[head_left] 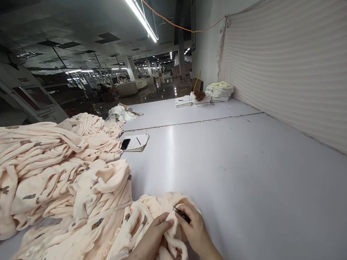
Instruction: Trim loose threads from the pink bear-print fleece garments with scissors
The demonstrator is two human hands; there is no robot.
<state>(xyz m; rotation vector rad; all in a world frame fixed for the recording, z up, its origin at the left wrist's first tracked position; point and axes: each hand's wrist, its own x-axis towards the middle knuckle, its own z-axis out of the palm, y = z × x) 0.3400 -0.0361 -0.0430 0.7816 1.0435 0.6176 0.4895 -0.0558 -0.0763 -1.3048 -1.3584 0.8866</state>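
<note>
A peach fleece garment (120,228) with small brown prints lies bunched at the near edge of the white table (235,169). My left hand (151,242) pinches a fold of this fleece, fingers closed on it. My right hand (195,230) is closed on a small dark tool (181,214), thin and pointed like thread snips, with its tip at the same fold. Both hands meet over the garment's right end.
A big heap of the same peach fleece pieces (48,162) fills the left. A black phone (125,144) and a clipboard with papers (137,142) lie behind it. Folded stacks (219,91) and a brush (200,95) sit far back. A striped cloth wall (297,67) runs along the right.
</note>
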